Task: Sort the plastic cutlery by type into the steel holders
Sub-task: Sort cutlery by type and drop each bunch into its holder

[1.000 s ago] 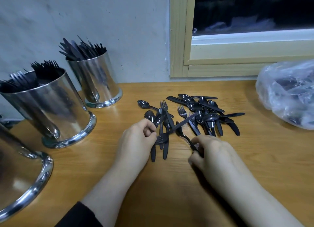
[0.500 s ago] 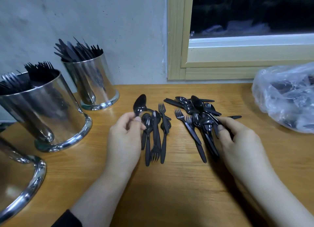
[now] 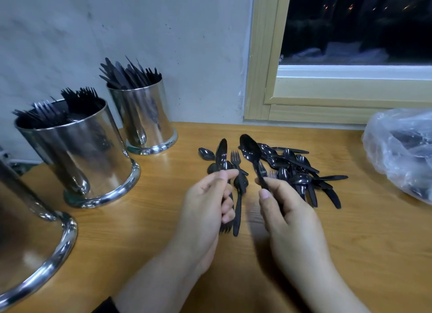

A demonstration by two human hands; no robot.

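My left hand (image 3: 205, 207) pinches a black plastic spoon (image 3: 221, 152) by its handle, bowl up. In my right hand (image 3: 284, 209) another black spoon (image 3: 249, 149) is gripped, also lifted with its bowl up. Between the hands a black fork (image 3: 238, 195) lies on the wooden table (image 3: 163, 219). A pile of black spoons and forks (image 3: 301, 172) lies just right of my right hand. Three steel holders stand at the left: the far one (image 3: 142, 118) with knives, the middle one (image 3: 77, 149) with forks, the near one (image 3: 25, 242) cut off by the frame.
A clear plastic bag (image 3: 402, 149) with more dark cutlery sits at the right edge of the table. The grey wall and a wooden window frame (image 3: 259, 78) bound the back. One spoon (image 3: 206, 153) lies apart left of the pile.
Both hands have risen off the table, each lifting a spoon upright from the cutlery. The right hand moved left, away from the pile.
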